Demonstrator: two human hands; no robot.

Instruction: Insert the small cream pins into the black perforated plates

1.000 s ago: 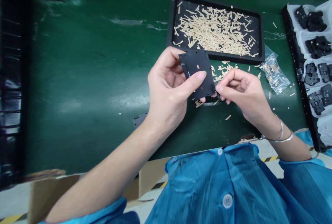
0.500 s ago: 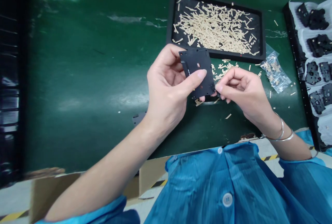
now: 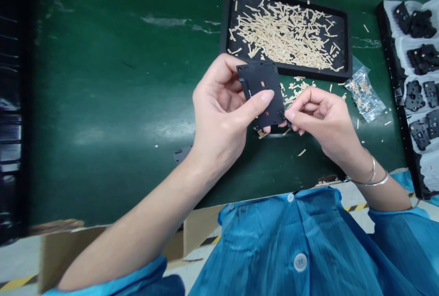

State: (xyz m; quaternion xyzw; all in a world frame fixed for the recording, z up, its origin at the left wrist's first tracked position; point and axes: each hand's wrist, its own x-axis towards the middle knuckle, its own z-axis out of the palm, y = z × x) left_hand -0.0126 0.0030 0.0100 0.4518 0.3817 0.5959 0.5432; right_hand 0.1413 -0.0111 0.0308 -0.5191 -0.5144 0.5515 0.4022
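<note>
My left hand (image 3: 224, 108) is closed round a flat black plastic plate (image 3: 264, 79) with small holes, its thumb across the plate's face. At the plate's lower right corner, my right hand (image 3: 318, 115) has thumb and forefinger pinched together. A small dark bit shows by those fingertips, too small to name. Behind the hands lies a pile of small beige strips (image 3: 297, 88) on the green table. Part of another dark plate (image 3: 181, 154) shows beside my left forearm.
A black tray (image 3: 348, 44) full of beige strips stands at the back. Right of it lies a clear plastic bag (image 3: 365, 95) with small pieces. White trays (image 3: 411, 44) holding black parts line the right side. A dark rack (image 3: 13, 127) stands at the left edge.
Hardly anything differs. The plate and my left hand sit slightly higher in the view, and my right hand keeps its pinch at the plate's corner.
</note>
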